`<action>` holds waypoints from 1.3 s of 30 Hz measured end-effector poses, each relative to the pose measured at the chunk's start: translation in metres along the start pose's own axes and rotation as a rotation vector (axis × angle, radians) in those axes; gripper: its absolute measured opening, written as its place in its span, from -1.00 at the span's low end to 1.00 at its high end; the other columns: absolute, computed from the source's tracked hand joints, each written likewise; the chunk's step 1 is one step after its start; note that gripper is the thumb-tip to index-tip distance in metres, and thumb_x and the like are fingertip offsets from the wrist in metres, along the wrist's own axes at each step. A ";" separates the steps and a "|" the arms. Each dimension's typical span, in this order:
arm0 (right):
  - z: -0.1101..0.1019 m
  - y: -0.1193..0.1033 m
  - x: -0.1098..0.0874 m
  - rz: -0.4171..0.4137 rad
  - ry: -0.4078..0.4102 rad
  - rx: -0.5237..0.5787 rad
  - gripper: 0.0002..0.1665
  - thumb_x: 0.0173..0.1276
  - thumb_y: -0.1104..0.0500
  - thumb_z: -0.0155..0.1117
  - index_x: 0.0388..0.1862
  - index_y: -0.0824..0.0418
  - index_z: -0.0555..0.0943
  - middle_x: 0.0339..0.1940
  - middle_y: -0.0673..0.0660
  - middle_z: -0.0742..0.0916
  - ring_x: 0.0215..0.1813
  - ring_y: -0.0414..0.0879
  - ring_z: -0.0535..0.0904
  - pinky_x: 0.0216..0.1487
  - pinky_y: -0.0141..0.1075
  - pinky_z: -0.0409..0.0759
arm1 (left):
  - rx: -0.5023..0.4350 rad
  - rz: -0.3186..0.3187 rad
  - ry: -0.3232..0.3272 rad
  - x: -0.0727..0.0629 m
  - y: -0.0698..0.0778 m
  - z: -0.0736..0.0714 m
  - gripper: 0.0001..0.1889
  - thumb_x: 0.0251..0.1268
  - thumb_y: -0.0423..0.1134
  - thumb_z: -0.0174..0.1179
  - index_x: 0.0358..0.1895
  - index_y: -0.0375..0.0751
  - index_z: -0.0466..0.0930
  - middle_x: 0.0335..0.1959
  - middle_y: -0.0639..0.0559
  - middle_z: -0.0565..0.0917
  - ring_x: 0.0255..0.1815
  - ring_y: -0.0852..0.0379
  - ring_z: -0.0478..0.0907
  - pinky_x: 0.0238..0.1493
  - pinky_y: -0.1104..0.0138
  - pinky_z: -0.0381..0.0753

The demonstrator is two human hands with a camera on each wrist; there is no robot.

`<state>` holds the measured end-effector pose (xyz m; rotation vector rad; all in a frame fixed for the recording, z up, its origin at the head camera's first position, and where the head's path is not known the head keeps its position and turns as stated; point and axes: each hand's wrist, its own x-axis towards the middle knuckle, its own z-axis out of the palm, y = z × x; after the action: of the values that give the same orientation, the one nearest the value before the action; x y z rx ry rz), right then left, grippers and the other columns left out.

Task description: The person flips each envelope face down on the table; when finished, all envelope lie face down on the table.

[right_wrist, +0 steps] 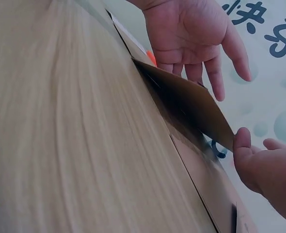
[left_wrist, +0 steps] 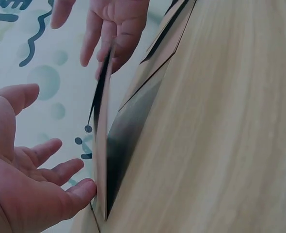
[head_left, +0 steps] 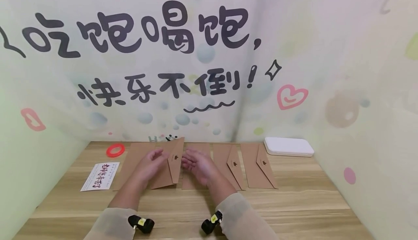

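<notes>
Tilted up between the left hand (head_left: 151, 165) and the right hand (head_left: 200, 167): a brown envelope (head_left: 164, 176), right edge raised off the wooden surface (head_left: 176, 211), with a small black mark on the flap at its right side. On the left hand, fingers loose and wide apart, close to the envelope, but too hard to tell if touching. On the right hand, fingers loose and spread too, with the thumb tip against the envelope's edge in the right wrist view. Partly under the left arm, a flat envelope (head_left: 134, 156) on the surface. Partly behind the right hand, a middle envelope (head_left: 192, 182), also flat. Farther right, two more in a row: a fourth envelope (head_left: 220, 160) and then a last envelope (head_left: 251, 167), both with flaps on the right. At the far left, a red ring (head_left: 109, 154) near the back, and nearer, a white card (head_left: 100, 176) with red writing. At the back right corner, a white case (head_left: 289, 146).
</notes>
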<state>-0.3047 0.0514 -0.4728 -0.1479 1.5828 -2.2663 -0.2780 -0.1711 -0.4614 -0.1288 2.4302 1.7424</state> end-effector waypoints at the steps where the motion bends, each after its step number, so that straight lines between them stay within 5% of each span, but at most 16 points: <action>1: 0.001 0.000 0.000 -0.005 -0.006 -0.014 -0.28 0.67 0.11 0.12 0.63 0.45 0.23 0.55 0.47 0.51 0.36 0.07 0.61 0.43 -0.12 0.59 | 0.000 0.002 -0.007 -0.001 0.001 0.000 -0.03 0.46 0.40 0.19 0.71 -0.13 0.15 0.74 -0.27 0.19 0.74 -0.34 0.13 0.72 -0.21 0.16; 7: 0.006 0.002 -0.003 -0.032 -0.086 -0.067 -0.23 0.62 0.18 0.20 0.67 0.43 0.22 0.64 0.37 0.44 0.34 -0.05 0.59 0.51 -0.08 0.54 | -0.006 0.021 -0.044 -0.003 0.006 0.004 -0.14 0.56 0.25 0.18 0.68 -0.17 0.16 0.72 -0.32 0.22 0.74 -0.35 0.14 0.71 -0.24 0.17; 14: 0.014 0.008 -0.009 -0.061 -0.199 -0.131 -0.23 0.57 0.32 0.22 0.70 0.22 0.29 0.73 0.23 0.34 0.13 -0.21 0.67 0.16 -0.36 0.66 | -0.030 0.084 -0.086 -0.006 0.009 0.016 -0.24 0.59 0.06 0.24 0.68 -0.14 0.22 0.71 -0.25 0.27 0.74 -0.32 0.17 0.70 -0.24 0.22; 18: 0.020 0.008 -0.013 -0.054 -0.207 -0.162 -0.16 0.54 0.32 0.26 0.73 0.08 0.26 0.75 0.20 0.30 0.18 -0.19 0.60 0.11 -0.37 0.62 | -0.035 0.111 -0.072 -0.007 0.009 0.017 -0.32 0.60 0.03 0.24 0.66 -0.01 0.29 0.72 -0.18 0.27 0.74 -0.33 0.16 0.69 -0.27 0.21; 25: 0.028 0.008 -0.017 -0.036 -0.257 -0.211 -0.16 0.62 0.19 0.26 0.76 -0.17 0.21 0.80 0.15 0.23 0.47 -0.04 0.53 0.24 -0.28 0.67 | -0.073 0.103 -0.030 -0.012 0.013 0.014 -0.30 0.54 0.17 0.26 0.64 0.07 0.36 0.73 -0.13 0.27 0.55 -0.22 0.50 0.52 -0.08 0.55; 31: 0.031 0.010 -0.018 -0.015 -0.262 -0.233 -0.19 0.63 0.13 0.26 0.73 -0.31 0.24 0.78 0.11 0.28 0.60 0.04 0.41 0.30 -0.20 0.66 | -0.120 0.127 -0.007 -0.013 0.017 0.012 -0.36 0.59 0.02 0.25 0.60 -0.09 0.40 0.62 -0.17 0.44 0.47 -0.18 0.59 0.45 0.01 0.65; 39: 0.029 0.013 -0.019 0.036 -0.289 -0.214 -0.33 0.70 0.09 0.14 0.72 -0.07 0.31 0.75 0.15 0.35 0.63 0.19 0.43 0.56 0.04 0.53 | -0.157 0.124 0.042 -0.011 0.021 0.004 -0.44 0.62 -0.12 0.19 0.59 -0.08 0.40 0.58 -0.17 0.51 0.53 -0.15 0.52 0.30 0.08 0.76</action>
<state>-0.2757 0.0288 -0.4720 -0.4758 1.6495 -1.9400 -0.2703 -0.1610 -0.4412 -0.0327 2.3745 2.0036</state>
